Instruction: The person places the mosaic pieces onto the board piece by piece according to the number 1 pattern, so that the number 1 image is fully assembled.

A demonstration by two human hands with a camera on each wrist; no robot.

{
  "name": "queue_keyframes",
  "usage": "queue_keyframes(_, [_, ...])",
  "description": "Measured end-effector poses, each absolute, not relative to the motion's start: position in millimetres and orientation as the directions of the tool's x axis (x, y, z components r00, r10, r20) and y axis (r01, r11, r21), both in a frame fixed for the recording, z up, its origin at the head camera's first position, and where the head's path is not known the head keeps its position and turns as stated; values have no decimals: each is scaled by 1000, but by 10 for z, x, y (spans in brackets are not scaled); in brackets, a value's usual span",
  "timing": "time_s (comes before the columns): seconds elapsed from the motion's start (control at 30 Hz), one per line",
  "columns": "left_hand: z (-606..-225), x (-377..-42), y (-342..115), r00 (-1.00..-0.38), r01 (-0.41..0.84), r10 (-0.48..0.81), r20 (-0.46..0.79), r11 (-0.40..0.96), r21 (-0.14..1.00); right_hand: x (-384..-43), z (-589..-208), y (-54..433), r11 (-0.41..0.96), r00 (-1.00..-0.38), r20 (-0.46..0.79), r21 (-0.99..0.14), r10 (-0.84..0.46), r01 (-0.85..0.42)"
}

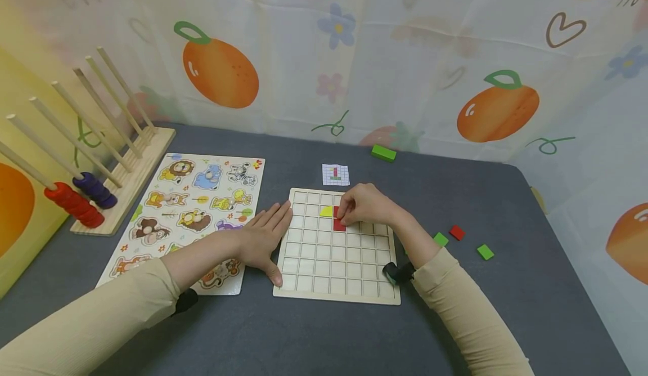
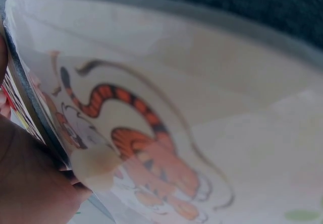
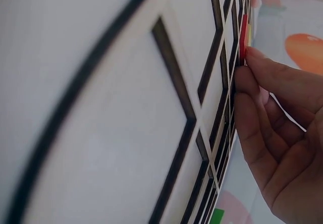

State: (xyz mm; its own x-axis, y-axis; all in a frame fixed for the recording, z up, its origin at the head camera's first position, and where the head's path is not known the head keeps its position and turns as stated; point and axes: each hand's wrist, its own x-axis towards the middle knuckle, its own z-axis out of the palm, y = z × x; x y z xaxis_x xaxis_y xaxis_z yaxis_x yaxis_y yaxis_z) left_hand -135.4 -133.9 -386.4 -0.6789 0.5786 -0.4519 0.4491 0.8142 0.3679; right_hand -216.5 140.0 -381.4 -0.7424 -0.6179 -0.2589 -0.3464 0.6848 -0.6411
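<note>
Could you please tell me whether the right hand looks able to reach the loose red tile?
Probably yes: nothing covers the loose red tile, though the right hand would likely have to leave the grid board first.

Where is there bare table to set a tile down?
Two patches of table: in front of the grid board, between the sleeves; and behind the loose tiles, right of the green block. Crowded: the left, with bead rack, animal puzzle and left hand; and the board's right edge, beneath the right wrist.
</note>
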Motion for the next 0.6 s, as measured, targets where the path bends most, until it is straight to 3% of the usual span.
queue_keyframes(0.6, [-3906,-1365,-1353,-674,450,592,-441,803,390,-2234,-3639,1737,704,-818,-210,-646,-535,-295])
